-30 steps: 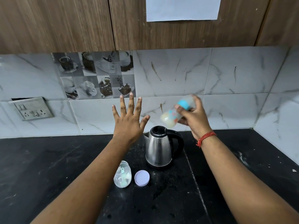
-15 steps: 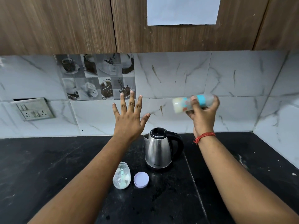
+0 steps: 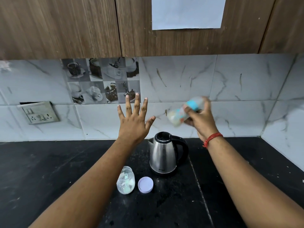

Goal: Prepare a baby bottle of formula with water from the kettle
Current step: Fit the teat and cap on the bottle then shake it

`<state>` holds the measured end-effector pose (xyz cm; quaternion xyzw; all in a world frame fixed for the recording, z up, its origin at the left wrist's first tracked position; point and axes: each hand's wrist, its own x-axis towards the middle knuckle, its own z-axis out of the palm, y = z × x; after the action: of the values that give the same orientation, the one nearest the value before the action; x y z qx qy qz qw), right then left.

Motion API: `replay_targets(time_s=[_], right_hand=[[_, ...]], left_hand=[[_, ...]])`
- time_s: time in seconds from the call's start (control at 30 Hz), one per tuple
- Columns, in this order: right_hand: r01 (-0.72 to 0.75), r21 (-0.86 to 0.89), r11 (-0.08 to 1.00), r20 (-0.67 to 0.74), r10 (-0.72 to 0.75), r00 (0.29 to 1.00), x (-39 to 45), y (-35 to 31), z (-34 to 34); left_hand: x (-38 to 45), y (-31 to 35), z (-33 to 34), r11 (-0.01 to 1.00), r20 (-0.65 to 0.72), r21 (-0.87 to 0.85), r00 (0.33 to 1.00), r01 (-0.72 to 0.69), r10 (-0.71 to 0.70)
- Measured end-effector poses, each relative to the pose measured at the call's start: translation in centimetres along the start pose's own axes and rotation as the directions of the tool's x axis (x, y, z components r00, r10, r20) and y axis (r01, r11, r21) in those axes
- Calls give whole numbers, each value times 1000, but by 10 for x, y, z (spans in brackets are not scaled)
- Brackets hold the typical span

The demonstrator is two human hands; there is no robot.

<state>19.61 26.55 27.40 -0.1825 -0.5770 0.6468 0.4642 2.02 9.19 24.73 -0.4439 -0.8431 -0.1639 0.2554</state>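
My right hand point(image 3: 199, 120) grips a baby bottle point(image 3: 180, 115) with a blue collar and milky liquid inside. The bottle is blurred, tilted with its base down to the left, held in the air above the kettle. A steel kettle point(image 3: 163, 155) with a black handle stands on the black counter point(image 3: 49, 170), its lid open. My left hand point(image 3: 134, 122) is raised above the counter, fingers spread and straight, holding nothing. In front of the kettle sits an open glass jar point(image 3: 125, 181) with white powder and a scoop inside. Its pale lilac lid point(image 3: 145, 184) lies flat beside it.
A marble-tiled wall runs behind and along the right of the counter. A switch and socket plate point(image 3: 40, 115) is on the wall at the left. Wooden cabinets point(image 3: 65, 27) hang overhead, with a white paper sheet point(image 3: 186, 12) on one door.
The bottle in my right hand swung up to lie level, then dropped back with its base tilted down to the left. My left hand stays raised and spread.
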Motion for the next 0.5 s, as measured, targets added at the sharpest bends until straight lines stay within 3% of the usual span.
replay_targets(time_s=[0.03,0.07,0.13,0.17,0.27,0.37,0.47,0.5], right_hand=[[-16,-40,999,48,18,999,-1,0,3],[-3,-41,999,12,3,1000,-1,2,4],[59,51,997,-175,-49,983,2,4,2],[73,61,995,-193,-60,979,4,3,2],[8,-90,996,-9,-9,1000,3,0,7],[82,9,997,-193,-79,978,7,1,5],[39,-59,998,-19,-40,999,6,-4,7],[44,-69,997,-23,-45,999,6,-3,7]], left_hand=[[0,0,0,1000,2,8,1000,-5,5],[0,0,0,1000,8,6,1000,-8,8],[1,0,0,1000,7,2,1000,3,-3],[2,0,0,1000,3,0,1000,7,-7],[2,0,-1,1000,-6,11,1000,-4,4],[3,-1,-1,1000,-8,12,1000,10,-10],[4,-1,-2,1000,-14,19,1000,5,-5],[4,-2,-2,1000,-13,21,1000,3,-3]])
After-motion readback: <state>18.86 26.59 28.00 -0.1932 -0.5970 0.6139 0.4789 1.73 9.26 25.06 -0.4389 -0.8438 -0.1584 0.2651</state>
